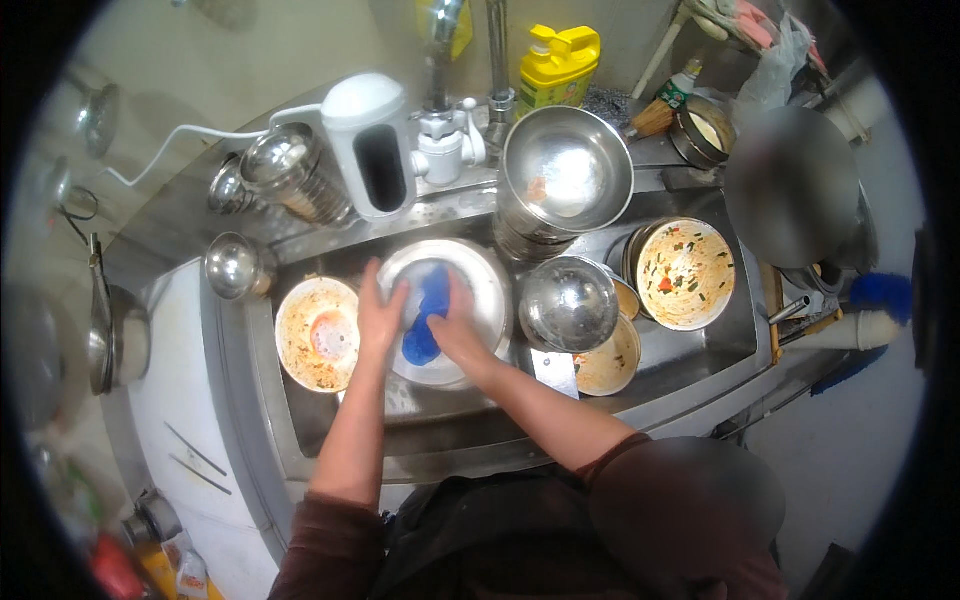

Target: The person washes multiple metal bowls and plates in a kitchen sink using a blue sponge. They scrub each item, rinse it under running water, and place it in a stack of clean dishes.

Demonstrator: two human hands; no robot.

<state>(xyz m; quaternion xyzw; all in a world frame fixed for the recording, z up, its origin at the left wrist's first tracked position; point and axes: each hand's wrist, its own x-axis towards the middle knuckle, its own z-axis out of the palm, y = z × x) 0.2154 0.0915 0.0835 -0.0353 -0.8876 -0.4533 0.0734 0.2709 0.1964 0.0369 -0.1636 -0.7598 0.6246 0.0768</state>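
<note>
Both hands are over a round metal basin (491,289) in the steel sink, in which a pale bowl or dish seems to lie. My right hand (456,322) is at a blue cloth or scrubber (422,341), its thumb against it; the far fingers are blurred. Spread at the left rim of the basin is my left hand (381,311), thumb apart from the fingers; whether it grips the dish cannot be told. A food-stained bowl (300,337) stands just left of that wrist. Right of the basin, a metal bowl (568,304) rests partly over a soiled bowl (622,360).
Stacked metal bowls (566,165) rise behind the basin; stacked soiled bowls (686,274) stand at the sink's right. A white faucet heater (369,150), metal cups (289,161) and a yellow detergent jug (559,71) line the back. The sink's front edge (450,461) runs before me.
</note>
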